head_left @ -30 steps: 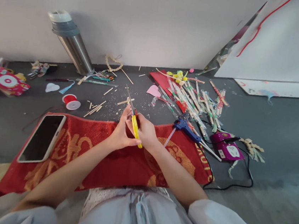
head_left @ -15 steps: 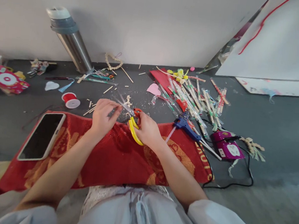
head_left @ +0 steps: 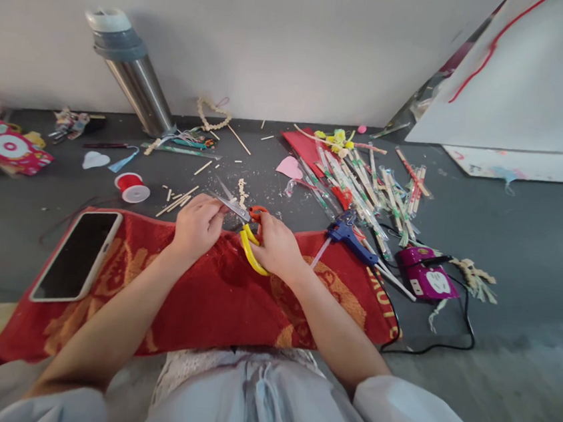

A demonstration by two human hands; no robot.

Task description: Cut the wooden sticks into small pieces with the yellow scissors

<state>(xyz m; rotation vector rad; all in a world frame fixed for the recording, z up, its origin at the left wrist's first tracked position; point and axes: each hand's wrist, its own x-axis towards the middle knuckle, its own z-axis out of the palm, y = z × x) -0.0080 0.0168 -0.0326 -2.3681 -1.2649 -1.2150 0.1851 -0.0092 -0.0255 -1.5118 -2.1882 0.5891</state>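
My right hand (head_left: 276, 244) grips yellow-handled scissors (head_left: 247, 233) over the far edge of a red towel (head_left: 212, 298). The blades are spread and point left toward my left hand (head_left: 197, 223). That hand is curled, fingertips pinched at the blades; what it holds is too small to make out. Short wooden stick pieces (head_left: 178, 200) lie on the dark floor just beyond it.
A phone (head_left: 78, 253) lies on the towel's left end. A red thread spool (head_left: 133, 188), a steel flask (head_left: 128, 67), a blue glue gun (head_left: 352, 238), a purple device (head_left: 425, 280) with black cable and a pile of wrapped chopsticks (head_left: 364, 186) surround the work spot.
The scissors went from shut and pointing away to open and pointing left. My left hand left the handle, reached to the floor beside the towel, then closed in at the blades.
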